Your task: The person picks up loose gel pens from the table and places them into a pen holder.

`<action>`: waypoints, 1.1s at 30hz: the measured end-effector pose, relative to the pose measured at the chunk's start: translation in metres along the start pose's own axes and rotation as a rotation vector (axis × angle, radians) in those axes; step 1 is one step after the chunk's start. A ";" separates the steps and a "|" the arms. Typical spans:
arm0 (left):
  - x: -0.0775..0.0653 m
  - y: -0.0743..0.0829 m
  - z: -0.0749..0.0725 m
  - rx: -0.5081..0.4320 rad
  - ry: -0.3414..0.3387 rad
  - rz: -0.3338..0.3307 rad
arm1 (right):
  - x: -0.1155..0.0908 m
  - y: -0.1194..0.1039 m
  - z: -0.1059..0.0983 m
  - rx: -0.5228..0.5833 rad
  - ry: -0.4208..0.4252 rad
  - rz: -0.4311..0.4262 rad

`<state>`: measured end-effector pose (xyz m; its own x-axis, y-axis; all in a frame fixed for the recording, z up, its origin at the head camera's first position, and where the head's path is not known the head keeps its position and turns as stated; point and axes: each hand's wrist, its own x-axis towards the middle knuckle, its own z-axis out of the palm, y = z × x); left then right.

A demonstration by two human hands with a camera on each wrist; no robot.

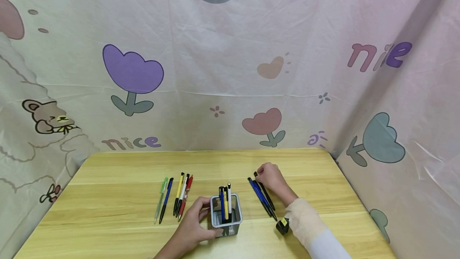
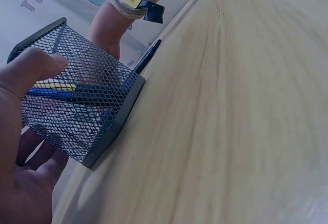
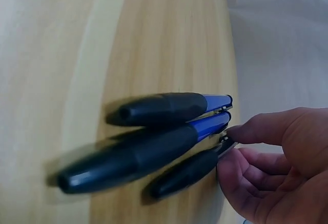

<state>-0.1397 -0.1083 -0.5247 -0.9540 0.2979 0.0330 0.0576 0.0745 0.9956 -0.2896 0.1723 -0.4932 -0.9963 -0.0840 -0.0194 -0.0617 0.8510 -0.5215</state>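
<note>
My left hand [image 1: 190, 225] grips a square wire-mesh pen holder [image 1: 225, 225], the thumb on its near side and the fingers around its left. A blue, a yellow and a white pen [image 1: 229, 199] stand upright inside it. In the left wrist view the thumb presses on the mesh [image 2: 97, 116]. Farther right, my right hand [image 1: 271, 177] pinches the far end of a black pen [image 1: 267, 195] between thumb and forefinger. That pen [image 3: 184, 175] lies beside two blue pens [image 3: 164, 108] with dark grips, low over or on the table; the right wrist view does not settle which.
Left of the holder lie several pens: a green one [image 1: 161, 199], a blue one [image 1: 166, 201], a yellow one [image 1: 179, 195], a white one [image 1: 183, 195] and a red one [image 1: 185, 199]. Behind the wooden table [image 1: 125, 163] hangs a printed cloth [image 1: 201, 51].
</note>
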 end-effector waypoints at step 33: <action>-0.001 0.000 0.001 0.010 0.009 0.020 | -0.052 -0.043 -0.059 0.204 0.196 -0.176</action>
<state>-0.1385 -0.1078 -0.5249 -0.9554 0.2906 0.0533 0.0793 0.0784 0.9938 -0.2387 0.1709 -0.4197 -0.9652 -0.1025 0.2406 -0.2405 0.7096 -0.6623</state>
